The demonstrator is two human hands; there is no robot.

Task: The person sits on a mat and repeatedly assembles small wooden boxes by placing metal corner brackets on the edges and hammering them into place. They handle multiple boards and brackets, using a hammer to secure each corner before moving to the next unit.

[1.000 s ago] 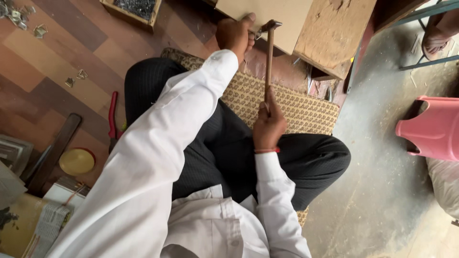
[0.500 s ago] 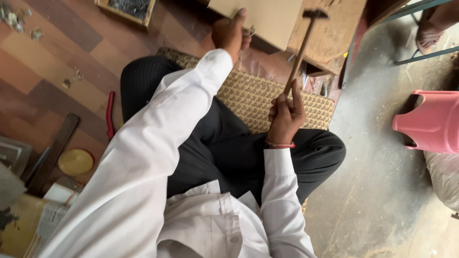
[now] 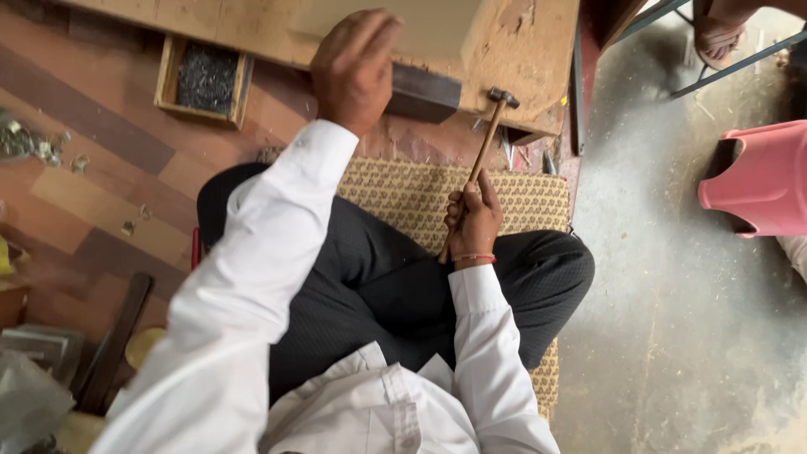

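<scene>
Holding the hammer [image 3: 486, 150] low on its slim wooden handle, the right hand [image 3: 475, 223] is closed firmly around it, the small dark metal head lying at 12 o'clock over the worn wooden board [image 3: 538, 50]. A short, square blow seems best delivered while the board is pinned flat by the left hand [image 3: 353, 67], which is spread palm-down, grasping nothing, at 11 o'clock beside the dark block [image 3: 424, 92]

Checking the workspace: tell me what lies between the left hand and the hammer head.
In the head view, a dark block lies between the left hand and the hammer head, under the pale board edge; the right hand grips the handle.
</scene>
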